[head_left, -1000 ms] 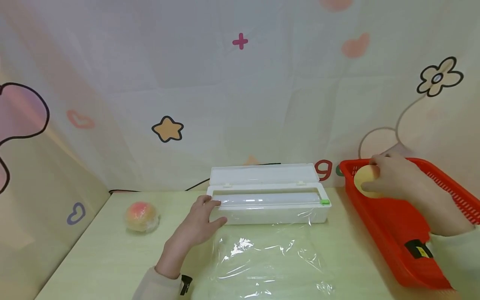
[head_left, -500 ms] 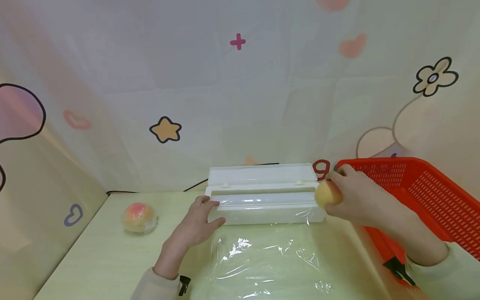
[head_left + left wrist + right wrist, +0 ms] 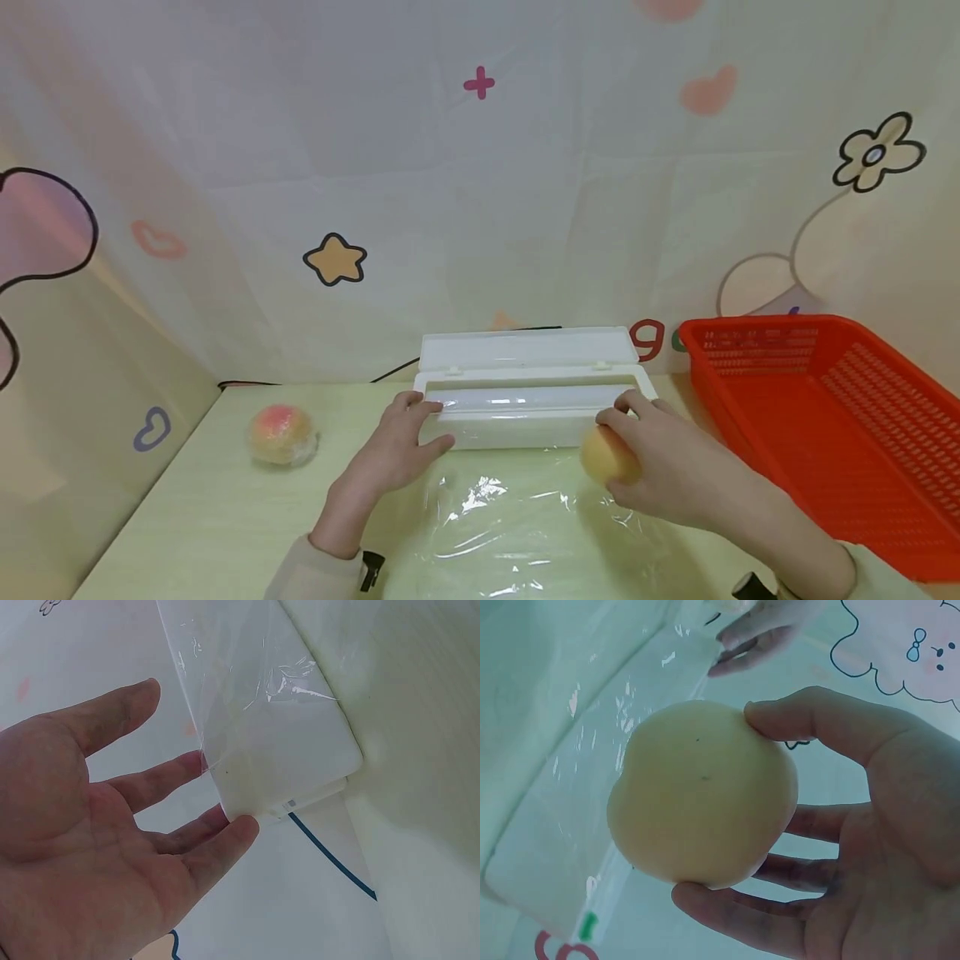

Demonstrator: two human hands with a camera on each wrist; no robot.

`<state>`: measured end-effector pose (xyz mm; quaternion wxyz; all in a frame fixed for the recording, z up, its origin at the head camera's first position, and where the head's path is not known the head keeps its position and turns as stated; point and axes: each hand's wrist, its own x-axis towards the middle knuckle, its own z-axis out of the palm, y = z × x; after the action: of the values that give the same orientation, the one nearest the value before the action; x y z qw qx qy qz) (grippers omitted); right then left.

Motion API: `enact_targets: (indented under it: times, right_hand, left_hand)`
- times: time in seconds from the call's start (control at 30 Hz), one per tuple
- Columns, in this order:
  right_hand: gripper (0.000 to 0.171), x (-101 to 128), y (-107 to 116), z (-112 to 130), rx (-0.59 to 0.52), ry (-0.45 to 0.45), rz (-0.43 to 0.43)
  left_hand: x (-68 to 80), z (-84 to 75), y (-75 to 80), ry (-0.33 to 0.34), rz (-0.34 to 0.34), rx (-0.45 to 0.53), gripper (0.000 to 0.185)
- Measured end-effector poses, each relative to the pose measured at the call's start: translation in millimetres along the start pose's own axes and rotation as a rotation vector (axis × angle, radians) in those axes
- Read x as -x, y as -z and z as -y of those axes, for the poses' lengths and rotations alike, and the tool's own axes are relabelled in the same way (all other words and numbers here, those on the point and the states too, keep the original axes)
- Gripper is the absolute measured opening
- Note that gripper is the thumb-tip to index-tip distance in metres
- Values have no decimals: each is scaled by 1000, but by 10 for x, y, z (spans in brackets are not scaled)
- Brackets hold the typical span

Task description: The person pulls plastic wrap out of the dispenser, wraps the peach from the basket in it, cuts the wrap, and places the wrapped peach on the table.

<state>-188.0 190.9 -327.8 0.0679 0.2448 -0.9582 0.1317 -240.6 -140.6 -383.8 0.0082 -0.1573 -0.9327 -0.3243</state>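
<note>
R hand (image 3: 660, 467): grips peach (image 3: 609, 455) over film sheet (image 3: 525, 521). L hand (image 3: 393, 454): flat, steadying dispenser (image 3: 525, 408). Next, prob.: set fruit mid-sheet.

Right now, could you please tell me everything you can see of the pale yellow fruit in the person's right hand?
The round pale yellow fruit looks smooth and matte, with an orange blush on one side in the head view. It is bare, unwrapped. The right hand grips it, thumb on one side and fingers on the other, over the clear plastic film sheet, just in front of the white wrap dispenser box.
</note>
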Motion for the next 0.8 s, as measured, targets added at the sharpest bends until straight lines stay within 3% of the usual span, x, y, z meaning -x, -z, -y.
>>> enact_targets:
  times: [0.53, 0.8]
  right_hand:
    - [60, 67, -590, 243, -113, 82, 79]
    - [54, 62, -693, 363, -134, 82, 123]
  left_hand:
    - [3, -4, -1, -12, -10, -5, 47]
    - [-7, 3, -1, -14, -7, -13, 47]
